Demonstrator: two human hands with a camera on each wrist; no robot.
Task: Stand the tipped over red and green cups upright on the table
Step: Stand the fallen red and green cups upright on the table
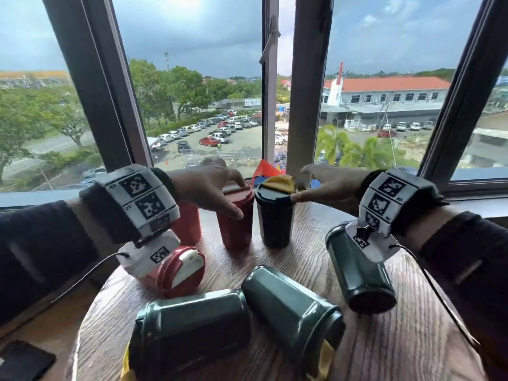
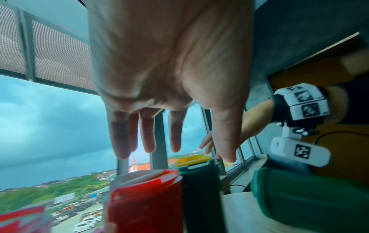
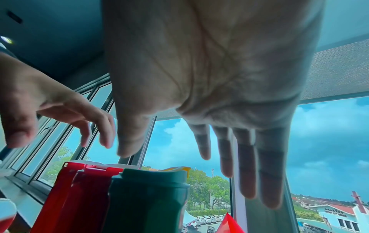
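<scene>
At the far edge of the tabletop (image 1: 412, 347), spread, empty hands are being held over the upright red cup (image 1: 237, 215) (left hand (image 1: 209, 185)) and upright green cup (image 1: 275, 215) (right hand (image 1: 327, 185)), while other cups are lying tipped nearer.

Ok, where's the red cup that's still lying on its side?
In the head view, the tipped red cup lies at the table's left edge, below the left wrist, just left of two tipped green cups.

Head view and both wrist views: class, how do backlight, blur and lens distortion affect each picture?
Head view: bright sky leaves the upright green cup nearly black; window frames bow outward. Left wrist view: the red cup is smeared. Right wrist view: the right hand is backlit, its fingertips soft.
</scene>
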